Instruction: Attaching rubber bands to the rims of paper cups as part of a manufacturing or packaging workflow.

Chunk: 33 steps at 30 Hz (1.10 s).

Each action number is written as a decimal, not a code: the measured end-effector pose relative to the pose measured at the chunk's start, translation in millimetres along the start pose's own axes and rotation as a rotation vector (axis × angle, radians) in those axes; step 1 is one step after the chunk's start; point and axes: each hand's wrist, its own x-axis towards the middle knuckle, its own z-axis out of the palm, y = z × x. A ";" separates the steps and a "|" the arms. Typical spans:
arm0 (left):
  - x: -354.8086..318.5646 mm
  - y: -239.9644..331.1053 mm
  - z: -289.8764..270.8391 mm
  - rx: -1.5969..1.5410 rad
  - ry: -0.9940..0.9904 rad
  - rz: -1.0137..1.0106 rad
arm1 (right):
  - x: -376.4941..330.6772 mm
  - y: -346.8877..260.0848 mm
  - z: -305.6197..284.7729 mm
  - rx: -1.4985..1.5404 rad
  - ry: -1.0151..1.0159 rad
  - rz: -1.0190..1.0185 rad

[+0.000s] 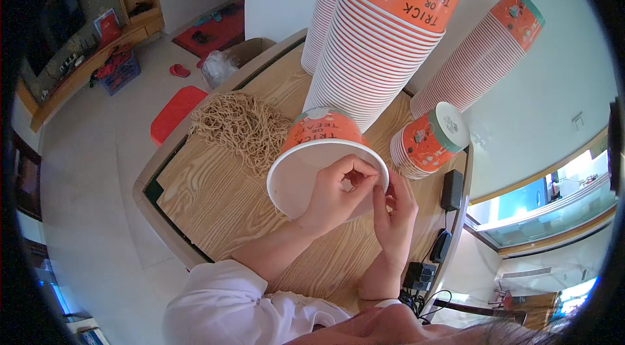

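Note:
An orange paper bucket [286, 179] with a white inside and a white rolled rim is tipped on the table, its mouth toward me. My left hand [338, 192] reaches into the mouth, thumb and forefinger curled together at the rim's right side. Outside the wall, my right hand [396, 211] pinches at the same spot. Whether a cord lies between the fingertips is too small to tell. Left of the bucket is a tangled heap of thin brown cords [241, 124].
Behind the bucket rises a tall stack of nested buckets [371, 52], with another stack [475, 52] farther right. A short stack [423, 143] stands upside down at the right. Black power adapters [452, 190] and cables line the right edge. A red stool [176, 110] is beyond the left edge.

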 end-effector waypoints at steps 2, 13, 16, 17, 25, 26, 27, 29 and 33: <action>0.3 0.1 -0.2 -0.001 0.001 0.003 | 0.0 0.0 0.8 -0.005 0.000 0.004; 6.0 -1.6 -4.7 -0.182 -0.023 -0.080 | 2.1 4.6 -8.5 -0.019 0.044 -0.154; 5.4 2.3 -8.8 -0.266 -0.087 -0.203 | 2.9 11.4 -9.6 0.121 0.048 -0.135; 5.3 0.0 -10.1 -0.296 -0.097 -0.226 | 3.3 13.5 -9.7 0.234 0.032 -0.112; 0.9 -0.2 -13.3 -0.351 -0.171 -0.245 | 2.5 19.6 -16.7 0.436 -0.016 -0.073; 0.9 0.5 -12.6 -0.356 -0.170 -0.257 | 2.8 20.2 -17.1 0.426 -0.018 -0.088; 1.2 0.5 -11.7 -0.360 -0.167 -0.271 | 3.4 20.8 -17.4 0.426 -0.015 -0.086; 1.9 1.2 -10.1 -0.345 -0.179 -0.264 | 4.3 21.3 -17.5 0.342 0.000 -0.100; 3.7 -0.1 -6.9 -0.282 -0.158 -0.230 | 6.4 15.0 -13.6 0.166 0.024 -0.147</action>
